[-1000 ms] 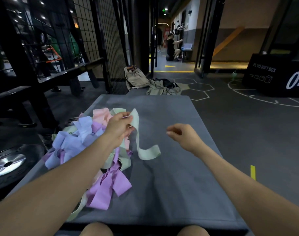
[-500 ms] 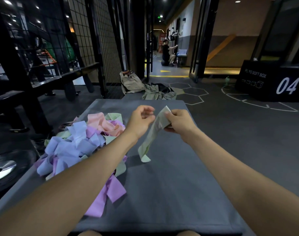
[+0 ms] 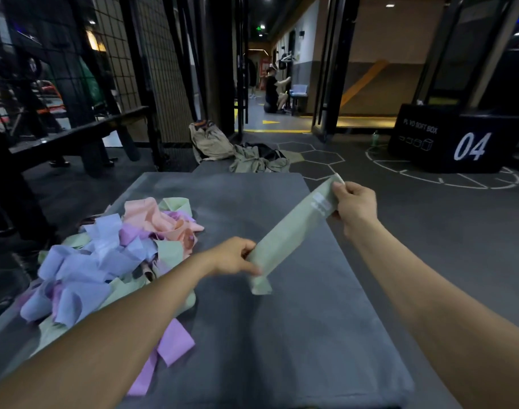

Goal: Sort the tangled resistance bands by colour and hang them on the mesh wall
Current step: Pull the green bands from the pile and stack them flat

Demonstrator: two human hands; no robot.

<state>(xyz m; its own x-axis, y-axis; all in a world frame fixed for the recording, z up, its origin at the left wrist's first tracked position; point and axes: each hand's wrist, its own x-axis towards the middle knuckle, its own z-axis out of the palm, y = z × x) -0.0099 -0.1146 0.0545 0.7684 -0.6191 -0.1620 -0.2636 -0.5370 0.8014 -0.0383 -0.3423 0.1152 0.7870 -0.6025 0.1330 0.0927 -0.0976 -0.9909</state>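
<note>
Leftmost, tangled pile (image 3: 104, 261) of blue, purple, pink and green bands heaped on the left part of the grey mat (image 3: 282, 335), spilling toward its left edge. Next, left hand (image 3: 233, 258) pinching the low end of one green band (image 3: 290, 234), held clear of the heap. Rightward, right hand (image 3: 354, 205) gripping the upper end, strip pulled straight between both. Likely mid-separation of a single green band; next probably laying it apart or carrying it to the mesh wall (image 3: 163, 69), far left behind. Bare mat right of the pile for sorting.
</note>
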